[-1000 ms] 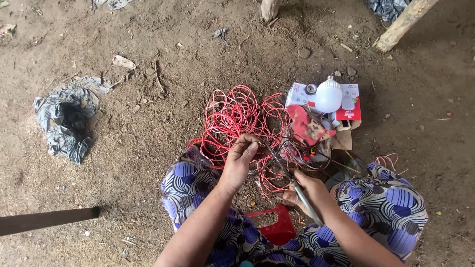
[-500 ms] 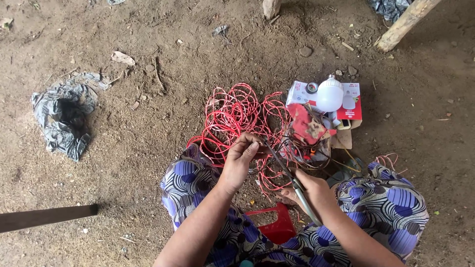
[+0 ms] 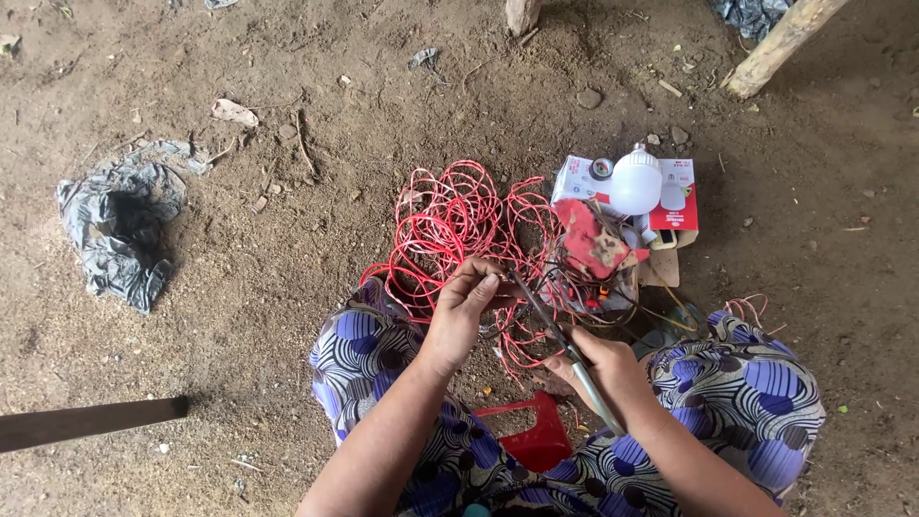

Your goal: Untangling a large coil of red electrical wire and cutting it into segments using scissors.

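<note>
Bare dirt floor [image 3: 287, 287], wooden post [image 3: 780, 43], crumpled grey plastic [image 3: 120, 225], flat daylight

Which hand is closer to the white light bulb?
Right. The right hand, holding a tool, sits below the white light bulb; the left hand is farther off, among the red wire.

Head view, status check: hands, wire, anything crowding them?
Left hand pinching red wire. Right hand gripping a long metal tool, tip at the wire. White bulb and box beside the tangle, apart from both hands.
</note>
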